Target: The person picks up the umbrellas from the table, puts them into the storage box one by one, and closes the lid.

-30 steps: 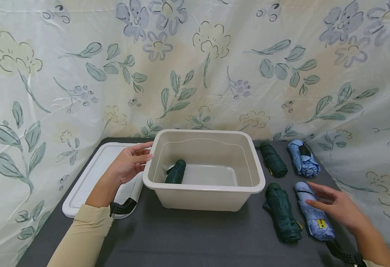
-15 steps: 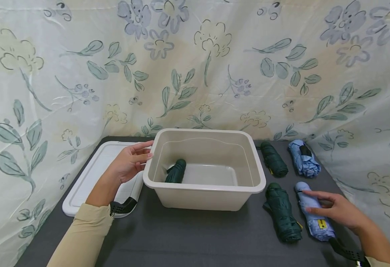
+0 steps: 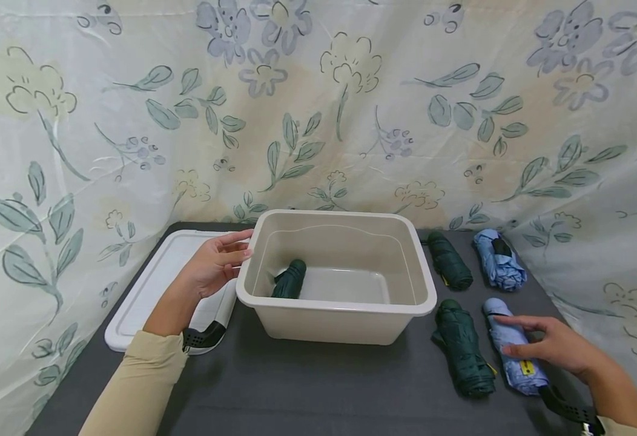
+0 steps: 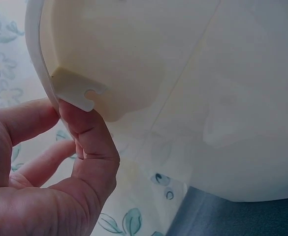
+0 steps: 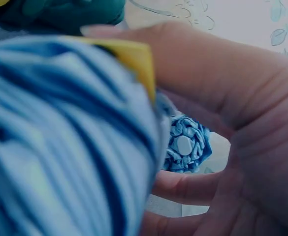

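Observation:
My left hand (image 3: 215, 263) pinches the left rim of a beige plastic storage bin (image 3: 329, 324); in the left wrist view its thumb and fingers (image 4: 92, 142) lie on either side of the rim. Inside the bin, at the left, is a dark green folded umbrella (image 3: 290, 280). My right hand (image 3: 555, 345) grips a light blue folded umbrella (image 3: 510, 363) from its right side, thumb and fingers across it. That umbrella has a yellow label and lies on the table at the right. The right wrist view shows its pleated fabric (image 5: 60, 142) close up.
Left of the light blue umbrella lies a larger dark green folded umbrella (image 3: 465, 351). Behind them are another dark green one (image 3: 449, 260) and a blue one (image 3: 498, 260). A white lid (image 3: 144, 303) lies left of the bin on the dark table (image 3: 318, 387). Floral fabric hangs behind.
My right hand has come in over the light blue umbrella, its fingers now lying across it. The left hand and the bin have stayed in place.

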A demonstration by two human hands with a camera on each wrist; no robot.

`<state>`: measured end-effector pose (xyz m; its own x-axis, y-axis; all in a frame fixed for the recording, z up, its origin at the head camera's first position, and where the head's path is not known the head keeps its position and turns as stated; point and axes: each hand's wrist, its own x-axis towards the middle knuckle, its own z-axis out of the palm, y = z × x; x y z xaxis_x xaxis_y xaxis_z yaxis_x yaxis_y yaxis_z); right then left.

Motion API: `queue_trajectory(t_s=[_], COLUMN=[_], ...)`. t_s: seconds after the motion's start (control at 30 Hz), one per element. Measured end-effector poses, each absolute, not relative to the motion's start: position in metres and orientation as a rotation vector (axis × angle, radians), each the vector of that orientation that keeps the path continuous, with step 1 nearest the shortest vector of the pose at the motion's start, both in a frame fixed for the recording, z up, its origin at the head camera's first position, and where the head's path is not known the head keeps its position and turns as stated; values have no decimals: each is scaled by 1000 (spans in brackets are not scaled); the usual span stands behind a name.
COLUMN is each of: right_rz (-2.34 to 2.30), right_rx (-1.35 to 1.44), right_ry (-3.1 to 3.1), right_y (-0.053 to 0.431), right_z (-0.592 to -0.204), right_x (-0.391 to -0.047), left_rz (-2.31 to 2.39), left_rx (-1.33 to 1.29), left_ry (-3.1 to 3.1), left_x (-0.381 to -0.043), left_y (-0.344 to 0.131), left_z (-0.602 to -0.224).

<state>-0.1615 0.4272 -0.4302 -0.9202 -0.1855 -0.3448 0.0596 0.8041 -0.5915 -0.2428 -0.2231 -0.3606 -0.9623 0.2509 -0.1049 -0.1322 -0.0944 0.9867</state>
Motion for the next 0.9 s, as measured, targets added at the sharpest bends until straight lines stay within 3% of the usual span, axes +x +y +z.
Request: queue_trajectory(t_s=[0.9], right_rz=[-845], right_rx=[-155], right_ry=[2635], right_y=[426], right_z=[-431], right_x=[-163], left_rz=[2156], left_rx=[121], left_ry=[1915], left_x=[-242], left_y=[-223], left_z=[-362])
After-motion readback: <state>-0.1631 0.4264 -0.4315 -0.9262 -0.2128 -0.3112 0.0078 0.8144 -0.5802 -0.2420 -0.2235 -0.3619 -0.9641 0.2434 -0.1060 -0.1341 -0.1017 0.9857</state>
